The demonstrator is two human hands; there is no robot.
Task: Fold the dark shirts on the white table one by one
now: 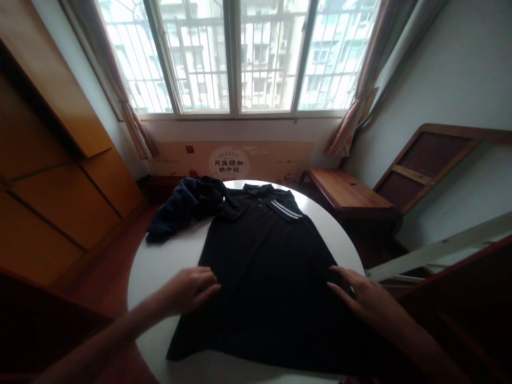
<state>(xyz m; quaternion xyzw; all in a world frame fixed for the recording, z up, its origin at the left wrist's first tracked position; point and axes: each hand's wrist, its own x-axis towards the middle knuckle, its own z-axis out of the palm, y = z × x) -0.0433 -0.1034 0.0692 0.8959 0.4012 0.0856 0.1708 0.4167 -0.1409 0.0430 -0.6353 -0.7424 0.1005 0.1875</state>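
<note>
A black polo shirt [264, 266] lies spread on a round white table [160, 266], collar toward the window, with a sleeve folded in showing white stripes [285, 209]. My left hand [190, 290] rests on the shirt's left edge, fingers curled and together, pressing the cloth. My right hand [362, 296] lies on the shirt's right edge with fingers stretched out flat. Neither hand lifts the fabric.
A crumpled dark garment [182, 205] sits at the table's far left. A wooden bench [346, 192] stands to the right, a wooden cabinet [56, 176] to the left. A printed cardboard panel [230, 160] leans under the window [236, 53]. A leaning frame [424, 160] rests on the right wall.
</note>
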